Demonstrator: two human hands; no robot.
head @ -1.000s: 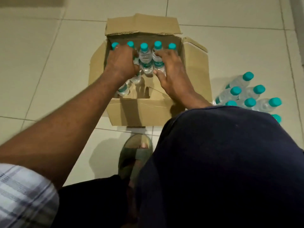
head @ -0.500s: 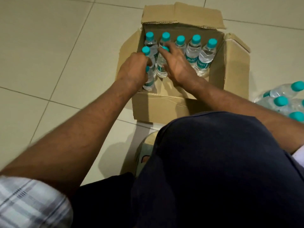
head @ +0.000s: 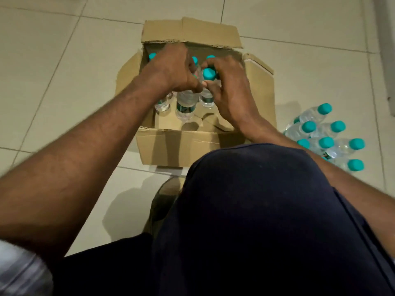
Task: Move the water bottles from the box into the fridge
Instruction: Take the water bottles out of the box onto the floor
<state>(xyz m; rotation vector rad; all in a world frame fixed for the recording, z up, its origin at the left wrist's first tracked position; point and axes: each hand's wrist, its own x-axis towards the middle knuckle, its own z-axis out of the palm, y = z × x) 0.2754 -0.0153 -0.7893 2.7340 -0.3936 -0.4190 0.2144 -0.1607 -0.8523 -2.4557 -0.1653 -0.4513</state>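
**A:** Straight to the bottles (head: pixel 185 103): clear bodies, teal caps, standing upright in the far half of the box (head: pixel 177 146).

**B:** And both hands are in among them. The left hand (head: pixel 171 67) is clamped down over the necks on the left side, curled tight round them.

**A:** The right hand (head: pixel 228 90) comes in from the other side. Its fingers (head: pixel 220 60) hook round the neck of a bottle whose cap shows between the two hands. The thumbs nearly touch in the middle.

**B:** So both hands are gripping, neither is loose. How many bottles in that bunch?

**A:** Cannot tell, the hands cover the tops. Three bodies show below the knuckles, and a few caps peek out behind, by the far wall.

**B:** Progress check, then. The near half of the box is bare cardboard.

**A:** Right, and look to the right of the box: a cluster of loose bottles (head: pixel 324 133) lies on the floor (head: pixel 64 82), well apart from the hands.

**B:** Out of the box, but not in any fridge.

**A:** No fridge in view at all. My read is that unloading is roughly halfway and chilling has not started. The box needs emptying, and then everything has to be carried over, floor cluster included.
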